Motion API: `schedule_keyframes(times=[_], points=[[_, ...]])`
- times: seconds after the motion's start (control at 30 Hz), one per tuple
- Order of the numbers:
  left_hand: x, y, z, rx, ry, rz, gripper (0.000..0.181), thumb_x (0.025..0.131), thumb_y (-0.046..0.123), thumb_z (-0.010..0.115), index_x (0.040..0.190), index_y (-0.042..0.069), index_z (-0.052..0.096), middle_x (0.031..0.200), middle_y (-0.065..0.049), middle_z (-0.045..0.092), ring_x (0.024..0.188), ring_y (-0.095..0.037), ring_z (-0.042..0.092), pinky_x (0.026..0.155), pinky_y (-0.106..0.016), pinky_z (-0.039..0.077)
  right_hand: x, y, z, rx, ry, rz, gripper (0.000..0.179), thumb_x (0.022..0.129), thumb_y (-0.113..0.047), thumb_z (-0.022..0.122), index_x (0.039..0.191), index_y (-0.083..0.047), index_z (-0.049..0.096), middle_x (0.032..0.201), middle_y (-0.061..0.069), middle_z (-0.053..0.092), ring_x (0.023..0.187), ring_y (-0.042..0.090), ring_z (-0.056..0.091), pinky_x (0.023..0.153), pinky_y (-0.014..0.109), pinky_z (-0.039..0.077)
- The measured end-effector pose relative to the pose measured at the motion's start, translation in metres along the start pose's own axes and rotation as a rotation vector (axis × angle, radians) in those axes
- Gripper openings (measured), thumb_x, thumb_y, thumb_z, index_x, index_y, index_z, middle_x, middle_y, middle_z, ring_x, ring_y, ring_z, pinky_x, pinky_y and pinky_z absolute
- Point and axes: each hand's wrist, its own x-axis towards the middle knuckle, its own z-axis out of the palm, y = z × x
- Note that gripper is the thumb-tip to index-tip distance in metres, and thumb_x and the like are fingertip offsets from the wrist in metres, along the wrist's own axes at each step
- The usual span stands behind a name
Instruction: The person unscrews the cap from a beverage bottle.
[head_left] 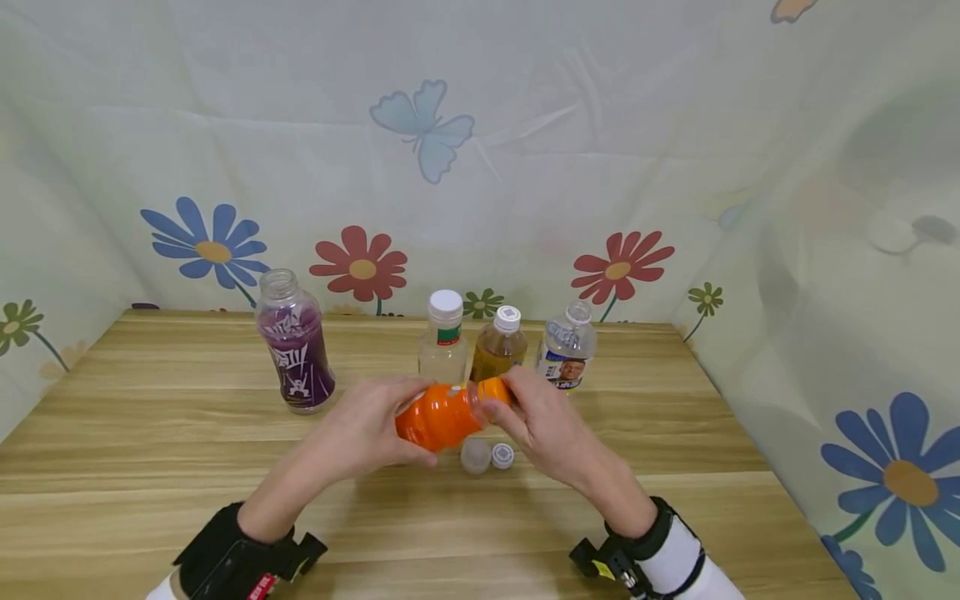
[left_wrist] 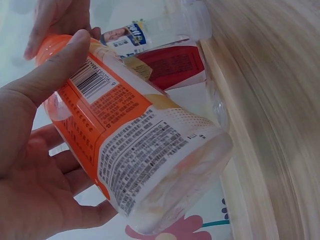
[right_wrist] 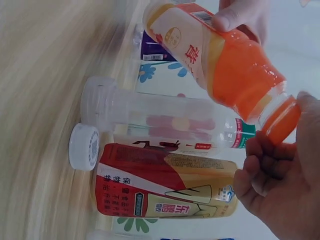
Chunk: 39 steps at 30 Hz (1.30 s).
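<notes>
An orange-labelled drink bottle (head_left: 438,419) is held tilted above the table, its neck pointing right. My left hand (head_left: 363,427) grips its body, thumb and fingers on opposite sides, as the left wrist view shows. At the neck, my right hand (head_left: 551,429) pinches the orange cap (right_wrist: 281,120) between thumb and fingers. The cap sits on the bottle's mouth. Below the bottle, a translucent cap (head_left: 476,457) and a smaller white cap (head_left: 502,456) lie side by side on the table.
Behind the hands stand a clear bottle (head_left: 443,354) and an amber bottle (head_left: 498,350), both with white caps. An uncapped clear bottle (head_left: 567,343) is at right, an uncapped purple-labelled bottle (head_left: 298,354) at left. A flower-printed cloth (head_left: 510,192) hangs behind the wooden table (head_left: 150,450).
</notes>
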Motion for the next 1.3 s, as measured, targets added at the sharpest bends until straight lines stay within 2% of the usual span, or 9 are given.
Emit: schedule_keyframes(times=[0.2,0.33,0.43,0.6,0.8,0.97,1.17,1.3], points=[[0.0,0.0,-0.001,0.044,0.007,-0.036,0.079,0.067,0.039,0.098,0.131,0.005,0.067,0.122,-0.01,0.071,0.102,-0.026,0.07,0.09,-0.046,0.057,0.0,-0.005,0.003,0.065,0.025,0.088,0.032,0.108,-0.037,0.053,0.113,-0.006,0.061,0.093,-0.003,0.058,0.08,0.009,0.056,0.067,0.027,0.053],[0.0,0.002,0.0,0.143,0.024,-0.061,0.08,0.066,0.042,0.098,0.131,0.007,0.068,0.12,-0.007,0.072,0.102,-0.026,0.068,0.096,-0.054,0.05,0.0,-0.01,0.002,0.157,0.018,0.228,0.037,0.109,-0.036,0.053,0.124,-0.003,0.062,0.1,0.0,0.063,0.083,0.009,0.062,0.072,0.03,0.057],[0.0,0.004,0.001,0.215,0.049,-0.057,0.08,0.064,0.043,0.098,0.13,0.008,0.069,0.116,-0.006,0.072,0.103,-0.027,0.067,0.097,-0.061,0.043,0.0,-0.013,0.0,0.214,0.019,0.319,0.037,0.108,-0.037,0.054,0.122,-0.004,0.065,0.101,0.0,0.067,0.083,0.011,0.065,0.074,0.032,0.058],[-0.001,0.006,0.003,0.272,0.1,-0.052,0.082,0.062,0.042,0.1,0.13,0.008,0.07,0.113,-0.008,0.071,0.103,-0.028,0.066,0.099,-0.065,0.041,0.0,-0.012,-0.001,0.275,0.033,0.372,0.031,0.106,-0.033,0.059,0.116,-0.006,0.07,0.093,0.0,0.07,0.074,0.013,0.066,0.067,0.032,0.059],[-0.001,0.005,0.006,0.303,0.138,-0.034,0.082,0.06,0.04,0.101,0.129,0.008,0.07,0.112,-0.009,0.072,0.102,-0.03,0.066,0.099,-0.063,0.043,0.0,-0.012,-0.001,0.37,0.008,0.413,0.029,0.105,-0.025,0.061,0.119,0.0,0.067,0.095,0.007,0.067,0.073,0.021,0.065,0.064,0.031,0.059],[0.0,0.004,0.007,0.293,0.14,-0.014,0.082,0.059,0.041,0.101,0.128,0.007,0.071,0.11,-0.009,0.073,0.097,-0.028,0.067,0.094,-0.058,0.046,-0.001,-0.014,-0.003,0.41,0.009,0.418,0.028,0.104,-0.018,0.063,0.123,0.001,0.065,0.1,0.009,0.066,0.082,0.025,0.066,0.07,0.028,0.059],[0.002,-0.001,0.008,0.157,0.062,-0.034,0.081,0.065,0.039,0.099,0.131,0.004,0.068,0.118,-0.011,0.073,0.096,-0.025,0.071,0.084,-0.044,0.058,-0.002,-0.016,-0.007,0.352,0.047,0.3,0.032,0.099,-0.011,0.069,0.129,0.001,0.065,0.108,0.009,0.065,0.096,0.026,0.062,0.078,0.03,0.059],[0.002,-0.002,0.007,0.125,0.048,-0.05,0.082,0.066,0.039,0.099,0.133,0.003,0.067,0.12,-0.013,0.072,0.098,-0.027,0.071,0.085,-0.045,0.059,-0.003,-0.014,-0.009,0.357,0.043,0.249,0.033,0.098,-0.007,0.069,0.13,-0.001,0.065,0.113,0.009,0.066,0.1,0.025,0.063,0.081,0.029,0.059]])
